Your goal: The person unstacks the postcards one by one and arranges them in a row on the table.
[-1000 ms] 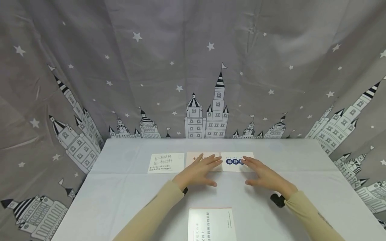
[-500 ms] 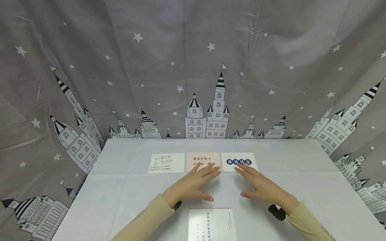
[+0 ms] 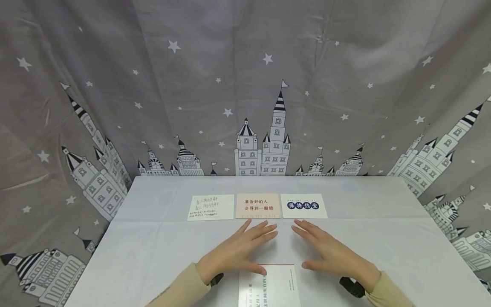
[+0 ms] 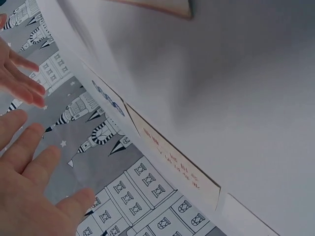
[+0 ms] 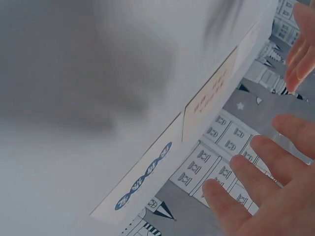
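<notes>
Both hands hover over the white table with fingers spread and nothing held. My left hand (image 3: 239, 247) is in front of the pink card (image 3: 258, 206) with red lettering, its thumb overlapping the top of a white booklet (image 3: 281, 285) in the head view. My right hand (image 3: 331, 251) is in front of the white card (image 3: 304, 206) with blue circles, its thumb just right of the booklet. Left of the pink card lies a cream card (image 3: 211, 207) with handwriting. The three cards form a row. In the right wrist view the blue-circle card (image 5: 145, 172) lies beyond the fingers (image 5: 256, 182).
The white tabletop (image 3: 376, 247) stretches to either side of the hands. Behind its far edge hangs a grey curtain (image 3: 199, 106) printed with castles and stars. A black band with a small device (image 3: 352, 287) sits at the right wrist.
Both hands have drawn back toward the body, off the pink and blue-circle cards, which now show fully. The cards and booklet have stayed in place.
</notes>
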A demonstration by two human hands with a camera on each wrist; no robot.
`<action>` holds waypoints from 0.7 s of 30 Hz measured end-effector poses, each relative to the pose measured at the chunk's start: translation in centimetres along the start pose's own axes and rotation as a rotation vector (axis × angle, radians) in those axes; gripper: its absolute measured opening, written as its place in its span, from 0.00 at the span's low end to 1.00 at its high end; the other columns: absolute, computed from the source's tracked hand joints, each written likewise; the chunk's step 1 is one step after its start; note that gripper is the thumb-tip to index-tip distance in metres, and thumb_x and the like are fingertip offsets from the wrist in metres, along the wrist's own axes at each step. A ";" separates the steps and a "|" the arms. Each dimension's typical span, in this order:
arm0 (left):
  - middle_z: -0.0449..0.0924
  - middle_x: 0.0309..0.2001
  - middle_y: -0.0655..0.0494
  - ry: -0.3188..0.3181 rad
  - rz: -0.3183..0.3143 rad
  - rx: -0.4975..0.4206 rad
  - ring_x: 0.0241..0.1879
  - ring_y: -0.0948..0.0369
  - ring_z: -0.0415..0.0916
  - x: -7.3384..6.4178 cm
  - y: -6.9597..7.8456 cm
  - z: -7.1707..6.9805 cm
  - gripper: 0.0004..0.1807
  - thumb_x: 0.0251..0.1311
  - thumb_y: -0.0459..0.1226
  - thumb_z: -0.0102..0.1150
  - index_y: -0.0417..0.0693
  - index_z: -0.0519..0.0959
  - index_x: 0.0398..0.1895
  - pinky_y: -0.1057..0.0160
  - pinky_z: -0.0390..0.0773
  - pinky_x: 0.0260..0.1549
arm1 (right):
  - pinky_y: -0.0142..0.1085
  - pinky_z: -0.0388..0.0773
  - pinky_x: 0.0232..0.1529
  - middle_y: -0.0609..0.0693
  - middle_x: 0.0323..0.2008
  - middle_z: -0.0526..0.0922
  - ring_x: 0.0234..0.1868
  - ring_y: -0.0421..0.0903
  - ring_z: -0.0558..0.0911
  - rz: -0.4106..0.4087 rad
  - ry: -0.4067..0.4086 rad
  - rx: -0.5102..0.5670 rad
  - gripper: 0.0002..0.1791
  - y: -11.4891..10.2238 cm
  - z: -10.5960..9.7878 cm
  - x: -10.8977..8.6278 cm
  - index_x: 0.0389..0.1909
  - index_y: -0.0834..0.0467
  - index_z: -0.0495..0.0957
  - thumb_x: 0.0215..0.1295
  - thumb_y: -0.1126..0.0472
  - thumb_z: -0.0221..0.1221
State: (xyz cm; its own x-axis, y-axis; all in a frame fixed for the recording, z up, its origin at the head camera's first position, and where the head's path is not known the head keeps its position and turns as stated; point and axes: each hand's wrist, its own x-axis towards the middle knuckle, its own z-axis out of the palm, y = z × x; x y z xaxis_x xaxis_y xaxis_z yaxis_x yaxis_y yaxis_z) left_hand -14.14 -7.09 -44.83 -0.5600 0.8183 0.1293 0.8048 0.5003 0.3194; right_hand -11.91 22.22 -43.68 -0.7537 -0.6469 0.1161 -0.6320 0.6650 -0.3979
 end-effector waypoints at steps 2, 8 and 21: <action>0.52 0.74 0.58 0.009 0.007 -0.008 0.72 0.56 0.46 -0.4 0.3 0.2 0.51 0.48 0.59 0.65 0.50 0.58 0.73 0.42 0.43 0.68 | 0.55 0.66 0.60 0.56 0.71 0.58 0.68 0.57 0.61 -0.006 0.002 -0.001 0.46 -0.4 0.1 -0.2 0.72 0.56 0.58 0.53 0.52 0.69; 0.54 0.73 0.55 0.040 0.020 -0.027 0.72 0.54 0.48 -2.1 1.0 0.8 0.51 0.48 0.59 0.65 0.47 0.59 0.73 0.40 0.48 0.66 | 0.55 0.68 0.59 0.54 0.72 0.57 0.68 0.56 0.61 0.002 -0.018 0.002 0.47 -1.6 0.4 -0.8 0.72 0.53 0.58 0.53 0.49 0.69; 0.56 0.72 0.53 0.088 -0.018 -0.015 0.70 0.53 0.53 -6.0 2.4 1.8 0.52 0.46 0.64 0.61 0.47 0.60 0.72 0.41 0.57 0.63 | 0.50 0.72 0.57 0.49 0.73 0.55 0.68 0.51 0.62 -0.032 -0.010 -0.017 0.51 -3.5 1.9 -2.4 0.74 0.49 0.54 0.50 0.45 0.69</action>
State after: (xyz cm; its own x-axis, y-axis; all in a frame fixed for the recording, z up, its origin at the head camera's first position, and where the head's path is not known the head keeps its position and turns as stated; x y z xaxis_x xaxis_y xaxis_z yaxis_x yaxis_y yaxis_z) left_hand -8.45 -10.28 -46.53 -0.5896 0.7813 0.2050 0.7921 0.5095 0.3362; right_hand -7.49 20.72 -44.33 -0.7309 -0.6718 0.1198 -0.6592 0.6498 -0.3784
